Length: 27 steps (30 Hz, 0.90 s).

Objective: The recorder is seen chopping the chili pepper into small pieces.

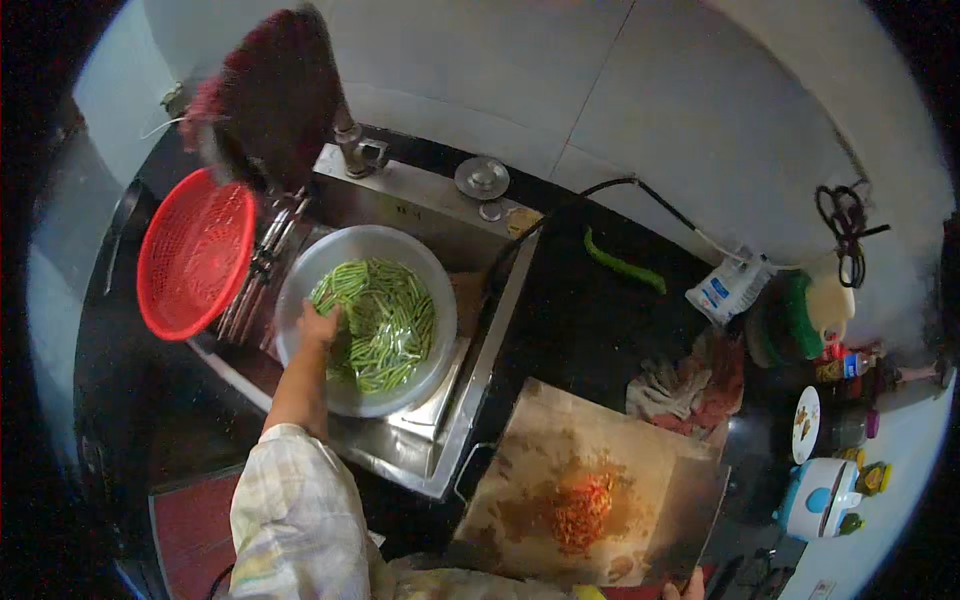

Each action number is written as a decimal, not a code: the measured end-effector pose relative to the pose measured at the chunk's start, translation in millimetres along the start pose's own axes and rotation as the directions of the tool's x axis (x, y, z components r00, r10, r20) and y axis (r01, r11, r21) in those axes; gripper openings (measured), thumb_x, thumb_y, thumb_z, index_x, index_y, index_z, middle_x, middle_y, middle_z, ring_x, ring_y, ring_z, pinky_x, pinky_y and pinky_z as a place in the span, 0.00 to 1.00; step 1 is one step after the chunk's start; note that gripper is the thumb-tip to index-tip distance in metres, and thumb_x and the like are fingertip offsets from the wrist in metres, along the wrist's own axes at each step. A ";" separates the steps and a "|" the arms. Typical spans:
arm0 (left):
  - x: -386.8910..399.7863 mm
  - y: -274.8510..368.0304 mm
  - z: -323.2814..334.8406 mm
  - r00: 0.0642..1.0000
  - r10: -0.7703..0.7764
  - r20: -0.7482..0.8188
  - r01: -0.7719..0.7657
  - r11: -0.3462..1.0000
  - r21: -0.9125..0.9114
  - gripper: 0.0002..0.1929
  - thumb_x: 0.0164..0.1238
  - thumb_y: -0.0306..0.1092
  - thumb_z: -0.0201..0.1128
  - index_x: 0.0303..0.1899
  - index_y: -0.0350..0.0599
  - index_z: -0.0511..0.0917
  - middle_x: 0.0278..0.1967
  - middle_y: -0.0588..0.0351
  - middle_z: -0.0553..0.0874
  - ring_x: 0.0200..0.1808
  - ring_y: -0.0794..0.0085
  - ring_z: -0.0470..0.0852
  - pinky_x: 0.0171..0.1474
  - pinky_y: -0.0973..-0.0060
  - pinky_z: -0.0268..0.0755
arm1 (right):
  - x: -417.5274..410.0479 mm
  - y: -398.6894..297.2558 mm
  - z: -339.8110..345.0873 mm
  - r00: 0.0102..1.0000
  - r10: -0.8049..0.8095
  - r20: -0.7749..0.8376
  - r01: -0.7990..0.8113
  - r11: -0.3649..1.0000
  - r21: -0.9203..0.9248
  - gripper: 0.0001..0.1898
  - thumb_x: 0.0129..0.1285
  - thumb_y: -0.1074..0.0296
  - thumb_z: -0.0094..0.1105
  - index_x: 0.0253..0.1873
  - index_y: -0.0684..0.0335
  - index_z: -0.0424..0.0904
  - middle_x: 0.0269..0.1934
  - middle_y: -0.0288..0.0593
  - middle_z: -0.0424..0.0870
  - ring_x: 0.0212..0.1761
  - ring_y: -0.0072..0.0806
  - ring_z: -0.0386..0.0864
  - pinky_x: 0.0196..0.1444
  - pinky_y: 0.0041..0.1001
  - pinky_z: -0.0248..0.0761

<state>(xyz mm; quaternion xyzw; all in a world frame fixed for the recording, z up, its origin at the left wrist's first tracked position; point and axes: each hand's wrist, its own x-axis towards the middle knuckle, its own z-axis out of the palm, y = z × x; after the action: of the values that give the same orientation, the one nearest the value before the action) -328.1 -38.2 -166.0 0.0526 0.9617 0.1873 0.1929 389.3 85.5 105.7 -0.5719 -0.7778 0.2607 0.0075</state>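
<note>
My left hand (321, 328) reaches into a pale round basin (442, 300) standing in the steel sink. Its fingers touch cut long green beans (397, 315) lying in water; whether they grip any is hidden. At the bottom right edge, my right hand (688, 586) is partly cut off by the frame. It holds the handle end of a wide-bladed cleaver (681, 517), whose blade lies over the right side of a wooden cutting board (525, 450). A heap of chopped red chilli-like pieces (583, 514) sits on the board, with wet stains around it.
A red plastic colander (195, 255) rests tilted left of the sink (480, 420). A dark red cloth (277, 90) hangs over the faucet (351, 146). On the dark counter lie a green chilli (622, 262), a white packet (727, 289), a rag (686, 386) and a white plate (805, 425).
</note>
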 end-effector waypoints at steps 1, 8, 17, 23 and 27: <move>-6.0 20.9 10.2 0.997 -0.070 0.036 0.074 0.993 -0.093 0.44 0.53 0.56 0.63 0.67 0.40 0.56 0.58 0.37 0.72 0.59 0.47 0.72 0.62 0.65 0.64 | -1.7 -7.1 -1.9 0.999 0.033 -0.008 -0.033 0.999 -0.015 0.28 0.66 0.56 0.55 0.65 0.68 0.64 0.57 0.49 0.73 0.56 0.41 0.69 0.59 0.33 0.61; -66.9 56.7 58.5 0.947 0.278 0.162 -0.321 0.835 0.447 0.43 0.57 0.59 0.58 0.71 0.58 0.50 0.71 0.46 0.51 0.72 0.55 0.49 0.63 0.37 0.46 | 3.2 -60.2 -7.0 0.987 0.134 0.089 -0.155 0.939 0.306 0.30 0.65 0.53 0.55 0.64 0.70 0.63 0.59 0.53 0.71 0.60 0.43 0.67 0.62 0.35 0.58; 4.5 -27.4 27.6 0.837 0.213 0.505 -0.281 0.958 0.062 0.38 0.57 0.44 0.63 0.68 0.47 0.57 0.64 0.39 0.66 0.64 0.53 0.68 0.65 0.65 0.59 | 2.9 -52.1 -2.8 0.949 0.296 0.111 -0.302 0.953 0.036 0.30 0.67 0.56 0.53 0.66 0.70 0.60 0.64 0.55 0.65 0.67 0.46 0.61 0.67 0.36 0.53; -79.1 110.1 -111.7 0.841 0.265 0.472 -0.243 0.964 -0.110 0.32 0.53 0.44 0.67 0.60 0.40 0.70 0.57 0.46 0.77 0.54 0.56 0.77 0.58 0.69 0.68 | 5.9 -3.9 16.5 0.978 -0.170 -0.124 0.204 0.912 0.356 0.19 0.58 0.79 0.46 0.56 0.67 0.63 0.36 0.41 0.75 0.25 0.22 0.74 0.25 0.22 0.73; -72.1 62.0 -62.5 0.913 0.406 -0.035 -0.406 0.914 0.019 0.13 0.50 0.41 0.66 0.33 0.43 0.82 0.28 0.48 0.85 0.28 0.59 0.84 0.36 0.64 0.75 | 6.5 -7.1 18.9 0.999 0.015 0.035 -0.032 0.835 0.549 0.20 0.58 0.80 0.45 0.57 0.66 0.63 0.39 0.40 0.75 0.29 0.22 0.74 0.29 0.22 0.72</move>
<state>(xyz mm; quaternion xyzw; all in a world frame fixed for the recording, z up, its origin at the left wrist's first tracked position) -284.4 -14.6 -63.5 0.2485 0.9345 0.2186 0.1312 374.9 82.3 90.5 -0.5513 -0.6634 0.4811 0.1565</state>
